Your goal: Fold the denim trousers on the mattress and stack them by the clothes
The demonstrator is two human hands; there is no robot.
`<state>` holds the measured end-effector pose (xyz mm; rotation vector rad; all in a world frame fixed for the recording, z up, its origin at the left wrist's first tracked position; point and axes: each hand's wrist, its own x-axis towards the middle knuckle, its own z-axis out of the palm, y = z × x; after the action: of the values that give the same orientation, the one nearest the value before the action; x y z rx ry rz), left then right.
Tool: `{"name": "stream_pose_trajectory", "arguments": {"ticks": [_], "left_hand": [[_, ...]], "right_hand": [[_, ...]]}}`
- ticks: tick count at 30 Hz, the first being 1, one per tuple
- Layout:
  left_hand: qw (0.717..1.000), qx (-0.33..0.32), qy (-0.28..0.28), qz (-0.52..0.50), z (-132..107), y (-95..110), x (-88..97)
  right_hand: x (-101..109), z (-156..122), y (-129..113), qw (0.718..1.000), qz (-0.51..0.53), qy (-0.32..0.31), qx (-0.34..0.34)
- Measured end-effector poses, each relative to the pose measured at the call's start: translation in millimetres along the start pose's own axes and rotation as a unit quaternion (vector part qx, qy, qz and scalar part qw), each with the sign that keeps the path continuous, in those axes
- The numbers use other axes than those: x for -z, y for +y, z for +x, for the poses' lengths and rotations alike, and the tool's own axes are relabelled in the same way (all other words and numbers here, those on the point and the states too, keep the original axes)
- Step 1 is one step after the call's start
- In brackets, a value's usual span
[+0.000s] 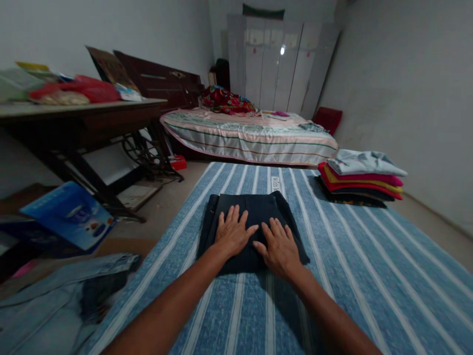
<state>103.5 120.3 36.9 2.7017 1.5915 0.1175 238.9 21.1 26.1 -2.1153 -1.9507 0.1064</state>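
Note:
A dark navy folded garment (pixel 254 204) lies on the blue-and-white striped cloth (pixel 354 276) in front of me. My left hand (pixel 233 232) rests flat on the garment's left half, fingers spread. On its right half lies my right hand (pixel 280 248), palm down with the fingers apart. The two thumbs point toward each other with a small gap between them. Neither hand grips the fabric. Whether the garment is trousers or something else, I cannot tell.
A stack of folded clothes (pixel 362 180) sits at the right back of the striped cloth. Light blue jeans (pixel 48 301) lie low at the left, near a blue box (pixel 74 217). A sewing-machine table (pixel 111 111) stands at the left; a bed (pixel 251 140) is beyond.

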Motion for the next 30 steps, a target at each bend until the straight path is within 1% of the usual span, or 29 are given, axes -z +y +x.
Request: {"name": "stream_pose_trajectory", "arguments": {"ticks": [3, 6, 11, 14, 17, 21, 24, 26, 30], "left_hand": [[1.000, 0.010, -0.017, -0.012, -16, 0, -8.5], [0.999, 0.022, -0.024, -0.018, -21, -3, -12.1], [0.997, 0.028, -0.059, -0.044, -24, 2, -4.3], [0.994, 0.040, -0.079, -0.065, -32, 4, 1.3], [0.992, 0.063, -0.070, -0.078, -46, 0, 0.7], [0.992, 0.068, -0.057, -0.089, -60, -6, -7.8], [0.992, 0.065, -0.050, -0.097, -62, -9, -13.9], [0.992, 0.065, -0.035, -0.099, -62, -9, -16.5], [0.993, 0.061, -0.019, -0.097, -62, -10, -18.0]], "right_hand": [[-4, -10, 4, 0.999, 0.010, -0.041, -0.011], [-8, -14, 9, 0.998, 0.008, -0.054, -0.025], [-15, -25, 17, 0.997, -0.038, -0.051, -0.049], [-23, -32, 26, 0.995, -0.069, -0.047, -0.054], [-30, -38, 33, 0.994, -0.091, -0.037, -0.047], [-35, -41, 36, 0.994, -0.099, -0.022, -0.043], [-35, -42, 37, 0.995, -0.094, -0.018, -0.041], [-35, -42, 37, 0.995, -0.089, -0.018, -0.037], [-34, -43, 39, 0.996, -0.081, -0.020, -0.041]]}}
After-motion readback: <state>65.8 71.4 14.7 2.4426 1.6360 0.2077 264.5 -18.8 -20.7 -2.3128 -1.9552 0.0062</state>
